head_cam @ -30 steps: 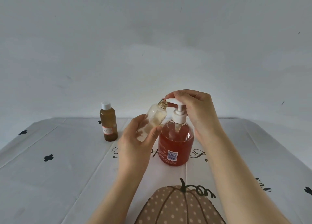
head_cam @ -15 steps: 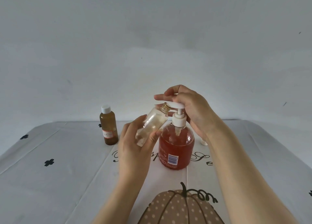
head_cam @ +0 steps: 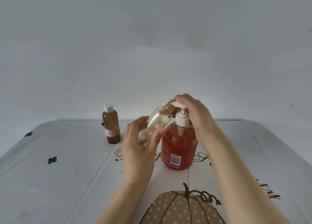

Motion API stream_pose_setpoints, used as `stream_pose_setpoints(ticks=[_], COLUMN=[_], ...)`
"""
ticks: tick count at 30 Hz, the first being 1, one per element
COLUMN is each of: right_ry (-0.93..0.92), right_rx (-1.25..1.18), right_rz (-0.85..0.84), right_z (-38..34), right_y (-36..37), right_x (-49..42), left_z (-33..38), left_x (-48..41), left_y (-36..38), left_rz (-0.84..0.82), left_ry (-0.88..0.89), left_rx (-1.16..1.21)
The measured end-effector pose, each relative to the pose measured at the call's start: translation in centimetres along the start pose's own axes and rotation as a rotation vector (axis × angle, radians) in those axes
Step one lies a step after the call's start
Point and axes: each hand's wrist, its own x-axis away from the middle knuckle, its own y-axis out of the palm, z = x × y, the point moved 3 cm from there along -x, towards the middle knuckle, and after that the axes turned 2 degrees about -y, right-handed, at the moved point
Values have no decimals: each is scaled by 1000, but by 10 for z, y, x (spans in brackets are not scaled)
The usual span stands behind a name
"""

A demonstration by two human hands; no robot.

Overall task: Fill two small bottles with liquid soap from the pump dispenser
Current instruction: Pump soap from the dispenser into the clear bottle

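Since half a second ago the right hand (head_cam: 196, 119) has folded its outstretched fingers (head_cam: 184, 98) down, and they now curl over the white pump head (head_cam: 176, 104) of the round clear pump dispenser (head_cam: 179, 149) of orange-red liquid soap, which stands upright on the bench (head_cam: 50, 181) near its middle. The left hand (head_cam: 140, 153) grips the small clear plastic bottle (head_cam: 156, 124), fingers and thumb clamped round its lower body, holding it tilted in the air just left of the dispenser. Its open threaded neck is raised to the pump's spout; whether they touch cannot be told. A small brown bottle with a white cap (head_cam: 111, 125) stands upright farther left, apart from both hands. A white cloth with black clover marks, script lettering and a dotted brown pumpkin print (head_cam: 179, 208) covers the bench.
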Motion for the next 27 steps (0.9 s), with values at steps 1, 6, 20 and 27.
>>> stream_pose_setpoints(ticks=[1,6,20,27], right_ry=[-13,-74,-69,42], right_rx=[-9,-10,-64,-17], right_rz=[-11,-11,14,119], right_z=[-1,-4,-8,35], right_y=[0,0,2,-8], right_x=[0,-8,-16,8], left_z=[-1,-7,-7,-1], left_x=[0,-4,-1,0], left_y=[1,2,1,0], left_rz=[-1,8,-29,-24], left_ry=[11,128,111,136], left_rx=[-8,-114,-69,-122])
